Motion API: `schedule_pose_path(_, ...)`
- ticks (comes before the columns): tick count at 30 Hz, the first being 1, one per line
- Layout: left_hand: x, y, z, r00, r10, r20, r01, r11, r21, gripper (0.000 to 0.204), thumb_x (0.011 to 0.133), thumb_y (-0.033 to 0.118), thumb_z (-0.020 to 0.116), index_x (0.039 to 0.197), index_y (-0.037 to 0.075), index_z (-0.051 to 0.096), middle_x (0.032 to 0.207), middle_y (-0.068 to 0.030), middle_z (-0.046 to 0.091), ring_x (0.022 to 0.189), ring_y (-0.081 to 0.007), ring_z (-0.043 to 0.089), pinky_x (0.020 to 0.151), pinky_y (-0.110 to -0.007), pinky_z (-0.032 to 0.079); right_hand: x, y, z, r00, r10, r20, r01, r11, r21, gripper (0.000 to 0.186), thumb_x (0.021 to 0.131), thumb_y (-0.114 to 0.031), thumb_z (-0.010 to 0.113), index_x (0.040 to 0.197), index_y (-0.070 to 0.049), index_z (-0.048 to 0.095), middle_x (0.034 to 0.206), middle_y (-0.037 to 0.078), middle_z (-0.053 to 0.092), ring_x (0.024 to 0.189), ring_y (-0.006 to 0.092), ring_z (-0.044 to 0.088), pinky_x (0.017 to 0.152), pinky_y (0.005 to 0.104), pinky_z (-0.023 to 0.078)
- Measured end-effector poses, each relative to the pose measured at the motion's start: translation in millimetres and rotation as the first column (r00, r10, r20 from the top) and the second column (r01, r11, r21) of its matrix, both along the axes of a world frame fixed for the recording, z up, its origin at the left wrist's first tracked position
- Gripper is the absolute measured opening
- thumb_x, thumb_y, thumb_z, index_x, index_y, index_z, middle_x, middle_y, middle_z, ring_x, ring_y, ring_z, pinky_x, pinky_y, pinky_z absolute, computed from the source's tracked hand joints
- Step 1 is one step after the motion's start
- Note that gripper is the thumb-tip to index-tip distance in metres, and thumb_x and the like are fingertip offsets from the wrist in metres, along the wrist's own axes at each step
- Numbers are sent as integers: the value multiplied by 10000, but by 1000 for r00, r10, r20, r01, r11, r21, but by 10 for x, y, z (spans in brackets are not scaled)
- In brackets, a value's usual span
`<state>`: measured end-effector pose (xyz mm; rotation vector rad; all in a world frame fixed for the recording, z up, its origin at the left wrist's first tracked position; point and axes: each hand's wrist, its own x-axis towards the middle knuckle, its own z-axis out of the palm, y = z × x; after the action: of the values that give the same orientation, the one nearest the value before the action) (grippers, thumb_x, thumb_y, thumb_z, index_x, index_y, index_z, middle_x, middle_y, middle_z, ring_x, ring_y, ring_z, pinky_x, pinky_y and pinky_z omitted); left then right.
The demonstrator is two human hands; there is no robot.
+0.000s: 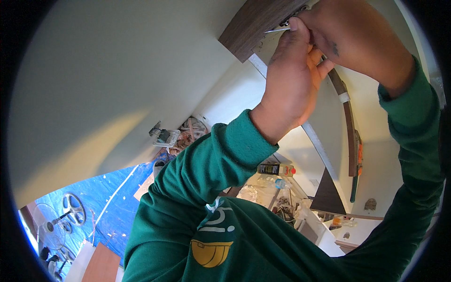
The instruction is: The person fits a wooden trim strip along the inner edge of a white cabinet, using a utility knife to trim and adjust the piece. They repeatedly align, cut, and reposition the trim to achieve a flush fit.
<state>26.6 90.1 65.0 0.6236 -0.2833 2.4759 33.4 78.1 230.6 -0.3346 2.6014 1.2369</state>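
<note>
Both of my hands are raised together at a dark wood-grain panel (pixel 256 30) near the top of the view. My left hand (pixel 291 77) is closed, its thumb pressed up beside a small dark metal fitting (pixel 285 22) at the panel's edge. A thin pale strip (pixel 277 31) shows at that thumb; whether the hand holds it I cannot tell. My right hand (pixel 345 35) is curled just right of the left one and overlaps its fingers. Its own fingertips are hidden, and so is anything in them.
A pale wall (pixel 108 84) fills the left side. Beyond my arms are a curved dark wood strip (pixel 348 127), a rectangular can (pixel 277 169) and a plastic bottle (pixel 282 184). Blue sheeting (pixel 112 188) covers the floor, with a fan (pixel 49 226) on it.
</note>
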Motion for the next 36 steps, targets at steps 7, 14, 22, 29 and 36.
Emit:
schedule_pose_path(7, 25, -62, -62, 999, -19, -48, 14, 995, -98, 537, 1045, 532, 286, 1338, 123, 475, 1367, -51, 543, 1309, -198, 472, 1113, -448, 333, -27, 214, -14, 999, 36, 32, -33, 997, -70, 110, 731, -180, 671, 737, -71, 687, 648, 130, 643, 587, 274, 647, 558, 395, 514)
schedule_pose_path(14, 20, -458, -512, 761, 248, -600, -568, 701, -432, 273, 1009, 228, 566, 1196, 29, 567, 1121, -138, 656, 1029, -196, 656, 846, -336, 543, 523, 756, 108, 935, 263, -238, -323, 908, -267, 161, 910, -183, 598, 880, -25, 596, 728, 160, 548, 697, 364, 539, 655, 444, 425)
schedule_pose_path(22, -598, -554, -394, -51, 293, -955, -945, -323, -49, 219, 790, 130, 743, 946, 60, 607, 842, -87, 628, 659, -230, 671, 576, -334, 535, 950, 979, -833, 790, -609, 72, -13, -134, -991, 297, 1000, -310, 568, 901, -31, 583, 675, 23, 582, 565, 112, 576, 518, 275, 473)
schedule_pose_path(29, -650, -619, -161, -40, 261, -964, -974, -226, -21, 167, 842, 138, 732, 789, 30, 617, 703, -92, 642, 601, -201, 643, 569, -313, 514, 1075, 1126, -1230, 836, -497, 231, -214, -684, -698, 305, 1008, -318, 547, 964, -18, 566, 706, 57, 604, 581, 140, 614, 530, 277, 497)
schedule_pose_path(36, -610, -648, 115, -147, 163, -976, -944, -319, 89, 192, 864, 152, 735, 768, 17, 637, 637, -80, 620, 559, -162, 602, 542, -277, 483, 1136, 1219, -1299, 889, -411, 203, -221, -772, -595, 301, 1007, -318, 540, 977, -20, 568, 717, 64, 602, 602, 154, 624, 539, 285, 496)
